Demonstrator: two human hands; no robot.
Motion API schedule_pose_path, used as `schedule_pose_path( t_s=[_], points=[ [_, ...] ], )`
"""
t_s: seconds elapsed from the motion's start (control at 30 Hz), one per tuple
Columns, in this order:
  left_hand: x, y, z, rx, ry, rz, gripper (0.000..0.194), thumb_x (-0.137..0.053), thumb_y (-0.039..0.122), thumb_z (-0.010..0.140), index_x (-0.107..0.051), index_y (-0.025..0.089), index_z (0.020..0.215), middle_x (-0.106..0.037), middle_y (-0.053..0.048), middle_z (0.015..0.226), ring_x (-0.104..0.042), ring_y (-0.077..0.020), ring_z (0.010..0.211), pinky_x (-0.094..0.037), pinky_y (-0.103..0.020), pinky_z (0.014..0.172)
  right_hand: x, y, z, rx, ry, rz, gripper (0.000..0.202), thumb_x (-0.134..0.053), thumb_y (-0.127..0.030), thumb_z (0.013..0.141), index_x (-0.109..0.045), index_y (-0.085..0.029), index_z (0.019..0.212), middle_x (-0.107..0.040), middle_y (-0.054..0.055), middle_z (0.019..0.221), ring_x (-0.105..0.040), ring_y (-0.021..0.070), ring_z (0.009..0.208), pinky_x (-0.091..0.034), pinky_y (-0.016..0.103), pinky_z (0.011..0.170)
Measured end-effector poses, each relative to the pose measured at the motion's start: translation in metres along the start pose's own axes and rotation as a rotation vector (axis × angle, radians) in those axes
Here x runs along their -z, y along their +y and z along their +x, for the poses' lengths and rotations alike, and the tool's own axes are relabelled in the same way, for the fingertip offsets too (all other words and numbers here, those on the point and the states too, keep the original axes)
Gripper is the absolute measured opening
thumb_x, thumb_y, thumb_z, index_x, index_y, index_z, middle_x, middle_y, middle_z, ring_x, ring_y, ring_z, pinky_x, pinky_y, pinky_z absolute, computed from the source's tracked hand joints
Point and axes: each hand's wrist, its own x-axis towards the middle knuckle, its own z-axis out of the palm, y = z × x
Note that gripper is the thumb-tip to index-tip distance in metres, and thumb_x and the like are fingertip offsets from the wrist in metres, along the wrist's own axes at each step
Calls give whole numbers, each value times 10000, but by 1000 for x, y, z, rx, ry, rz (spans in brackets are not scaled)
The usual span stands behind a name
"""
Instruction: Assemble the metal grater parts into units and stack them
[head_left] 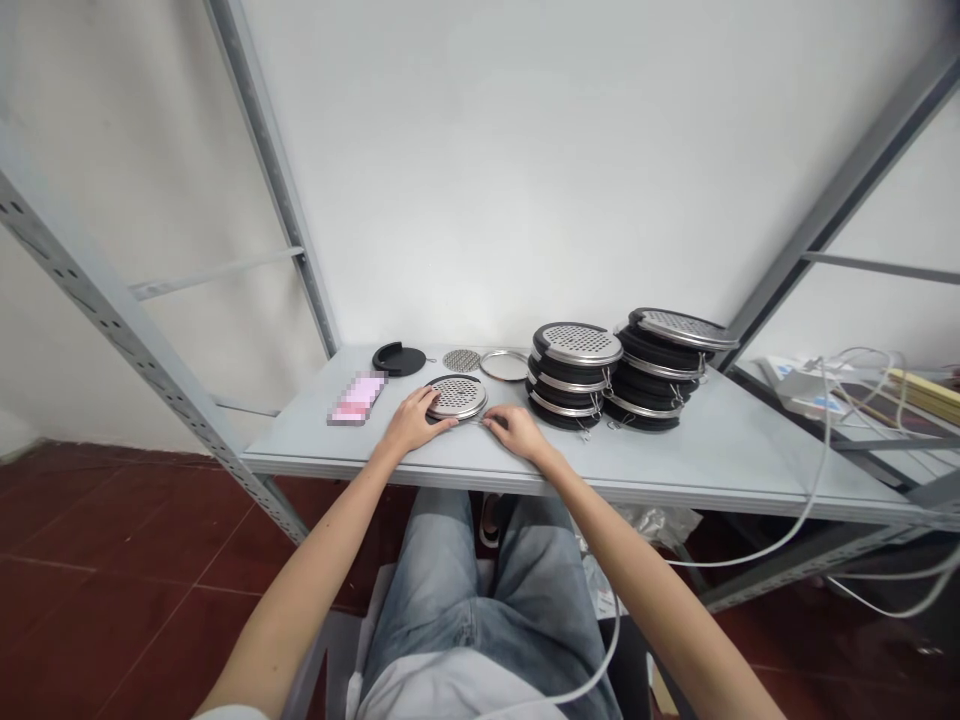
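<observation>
A round black holder with a perforated metal plate and a silver ring [459, 397] lies flat on the table in front of me. My left hand [414, 420] grips its left side, fingers on the upper edge and thumb along the near edge. At the near right edge, my right hand [516, 430] has its fingertips pinched together around what looks like a small wire clip, mostly hidden by the fingers. Behind the holder lie a loose perforated disc [461, 360] and a loose metal ring [484, 372]. An unfilled black holder [405, 362] with a wire clip sits to their left.
Two stacks of similar assembled holders, a nearer stack [577, 345] and a farther-right stack [667, 350], stand right of my hands with wire clips sticking out. A blurred pink phone-like object [358, 398] lies left. A white cable [817, 480] hangs across the table's right end. Metal shelf posts [277, 170] flank the table.
</observation>
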Motion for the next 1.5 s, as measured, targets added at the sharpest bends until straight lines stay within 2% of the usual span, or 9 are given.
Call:
schedule_pose_path(
  t_s=[0.17,0.37,0.5,0.6,0.77,0.93,1.07,1.27,1.5],
  points=[
    [-1,-2,1,-8,-5,-27,703,-645,630,796,-566,153,1306,-535,-163,1399,-469,-317,1329,-383,-456,1121,0,-2,-1,-61,4,-46,175,-551,-236,928,-713,-184,967,-747,75,939,-682,224,857,-479,291,779],
    [-6,-10,0,-46,-44,-16,755,-631,607,815,-509,124,1381,-470,-177,1465,-325,-343,1429,-326,-490,1154,1,-1,-2,-120,59,-47,211,-511,-255,947,-710,-190,973,-751,78,937,-687,229,844,-479,294,767],
    [-9,-13,-1,-61,-21,-19,699,-611,574,848,-508,141,1386,-486,-161,1456,-383,-321,1399,-342,-474,1149,0,6,-3,-151,141,-8,222,-499,-204,926,-689,-180,1038,-746,77,933,-682,225,852,-485,302,786],
    [-9,-12,-1,-57,13,0,641,-623,547,854,-540,155,1354,-524,-154,1417,-440,-319,1349,-362,-478,1133,-2,11,-2,-184,160,16,219,-496,-174,903,-696,-184,991,-745,66,916,-678,216,834,-489,302,788],
    [-7,-11,0,-79,99,61,582,-698,548,794,-625,177,1237,-610,-140,1268,-516,-318,1234,-417,-471,1079,-3,11,-1,-211,120,-28,186,-533,-206,889,-698,-170,968,-733,77,934,-660,210,841,-487,307,813],
    [-7,-10,-1,-81,124,73,550,-696,552,796,-638,185,1200,-632,-130,1198,-506,-319,1226,-424,-470,1067,-4,2,0,-131,-32,-189,302,-566,-314,913,-658,-153,1152,-662,128,1161,-590,242,1093,-428,338,974],
    [-7,-8,-1,-68,124,74,530,-696,552,795,-637,202,1188,-643,-114,1171,-517,-308,1205,-427,-461,1059,-4,-3,0,-90,-106,-275,362,-502,-377,959,-635,-189,1237,-617,137,1252,-570,261,1143,-413,368,999],
    [-4,-7,-1,-32,113,80,541,-689,580,785,-644,215,1181,-643,-113,1178,-519,-312,1192,-419,-466,1058,-2,-4,-1,-75,-36,-188,252,-552,-330,929,-721,-208,1072,-670,111,1162,-628,245,1046,-465,341,923],
    [-6,-8,-1,-1,105,97,580,-683,573,795,-632,189,1227,-604,-138,1266,-509,-317,1223,-422,-468,1066,4,-4,0,-132,26,-50,98,-633,-227,846,-718,-192,810,-714,62,905,-654,206,867,-481,299,821]
  ],
)
